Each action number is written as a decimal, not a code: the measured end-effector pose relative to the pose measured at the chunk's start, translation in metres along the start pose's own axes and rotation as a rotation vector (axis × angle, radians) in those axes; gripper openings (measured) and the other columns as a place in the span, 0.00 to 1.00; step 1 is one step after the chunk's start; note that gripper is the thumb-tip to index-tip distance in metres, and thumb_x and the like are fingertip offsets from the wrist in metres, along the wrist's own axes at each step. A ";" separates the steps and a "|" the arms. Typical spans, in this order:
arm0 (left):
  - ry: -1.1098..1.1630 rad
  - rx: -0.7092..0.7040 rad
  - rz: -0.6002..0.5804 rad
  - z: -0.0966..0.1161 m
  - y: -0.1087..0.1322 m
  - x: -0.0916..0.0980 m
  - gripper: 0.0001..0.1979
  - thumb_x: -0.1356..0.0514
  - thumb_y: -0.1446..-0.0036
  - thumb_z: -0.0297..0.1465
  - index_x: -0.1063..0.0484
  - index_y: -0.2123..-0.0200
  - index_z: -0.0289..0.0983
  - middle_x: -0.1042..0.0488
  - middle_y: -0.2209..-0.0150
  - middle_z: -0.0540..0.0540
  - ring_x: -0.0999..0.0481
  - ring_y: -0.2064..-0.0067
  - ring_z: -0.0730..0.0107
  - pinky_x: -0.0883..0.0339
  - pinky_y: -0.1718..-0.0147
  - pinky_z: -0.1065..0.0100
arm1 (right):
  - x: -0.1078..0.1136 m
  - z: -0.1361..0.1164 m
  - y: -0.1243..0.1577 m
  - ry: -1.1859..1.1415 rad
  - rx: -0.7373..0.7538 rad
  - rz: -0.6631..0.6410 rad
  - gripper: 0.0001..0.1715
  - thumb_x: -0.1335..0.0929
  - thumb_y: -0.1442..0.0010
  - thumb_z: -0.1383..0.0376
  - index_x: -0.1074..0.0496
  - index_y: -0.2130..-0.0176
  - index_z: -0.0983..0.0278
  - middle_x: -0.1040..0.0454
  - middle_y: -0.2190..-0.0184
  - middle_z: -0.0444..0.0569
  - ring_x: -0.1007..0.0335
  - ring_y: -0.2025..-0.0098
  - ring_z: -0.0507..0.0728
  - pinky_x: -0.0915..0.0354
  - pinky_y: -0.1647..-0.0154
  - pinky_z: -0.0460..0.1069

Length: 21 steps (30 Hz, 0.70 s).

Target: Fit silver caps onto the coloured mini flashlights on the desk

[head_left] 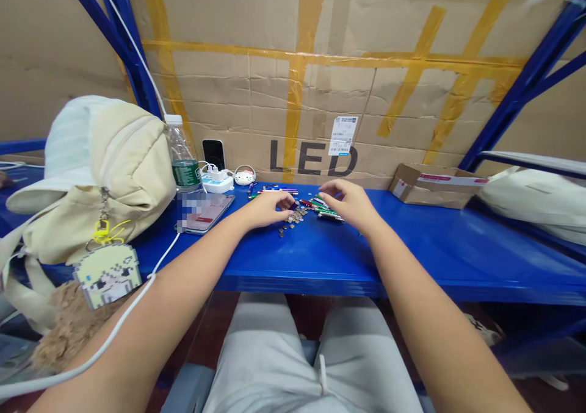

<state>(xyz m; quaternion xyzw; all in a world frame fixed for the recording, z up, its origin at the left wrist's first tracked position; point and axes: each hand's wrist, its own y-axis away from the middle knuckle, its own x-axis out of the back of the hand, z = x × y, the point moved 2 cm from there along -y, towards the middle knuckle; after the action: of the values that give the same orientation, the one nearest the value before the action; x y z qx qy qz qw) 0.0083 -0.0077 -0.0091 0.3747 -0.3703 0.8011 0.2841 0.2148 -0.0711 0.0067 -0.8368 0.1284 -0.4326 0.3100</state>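
Observation:
My left hand (272, 208) is at the left side of a small pile of coins (297, 216). Its fingers curl toward the thumb, and a small dark thing shows at the fingertips, too small to name. To the right, my right hand (345, 201) hovers by a loose heap of pens (326, 204) in green, red and silver. Its thumb and fingers are apart, and I see nothing held between them. More pens (279, 191) lie behind my left hand. A few coins lie apart from the pile, nearer the front edge.
On the left of the blue table (284, 260) stand a cream backpack (137, 157), a bottle (184, 163) and a phone (208, 213) with a white cable. Behind are a power strip (217, 181) and a white round case (244, 176). An open cardboard box (433, 187) sits back right.

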 end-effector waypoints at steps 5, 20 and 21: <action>-0.041 0.024 0.019 0.000 0.000 0.001 0.13 0.42 0.47 0.31 0.29 0.58 0.35 0.24 0.59 0.44 0.25 0.58 0.65 0.32 0.57 0.64 | 0.020 0.025 0.004 0.271 -0.244 -0.354 0.08 0.32 0.48 0.62 0.24 0.68 0.63 0.22 0.66 0.48 0.29 0.63 0.57 0.36 0.63 0.49; -0.049 -0.005 -0.028 -0.004 0.000 0.000 0.12 0.43 0.47 0.30 0.29 0.58 0.35 0.24 0.58 0.43 0.25 0.57 0.66 0.33 0.57 0.66 | 0.058 0.063 0.030 0.254 -0.475 -0.653 0.15 0.28 0.58 0.54 0.22 0.73 0.62 0.22 0.73 0.46 0.28 0.68 0.56 0.35 0.68 0.47; -0.048 -0.004 -0.026 -0.003 0.000 0.001 0.12 0.42 0.47 0.30 0.29 0.58 0.35 0.24 0.58 0.43 0.25 0.58 0.66 0.33 0.57 0.66 | 0.056 0.061 0.029 0.247 -0.454 -0.637 0.14 0.28 0.57 0.54 0.22 0.74 0.62 0.22 0.74 0.46 0.28 0.68 0.56 0.36 0.68 0.47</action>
<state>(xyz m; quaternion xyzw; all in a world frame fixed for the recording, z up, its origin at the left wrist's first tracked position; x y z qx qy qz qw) 0.0065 -0.0053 -0.0102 0.3980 -0.3737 0.7873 0.2865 0.2983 -0.0956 -0.0015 -0.8236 -0.0086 -0.5649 -0.0499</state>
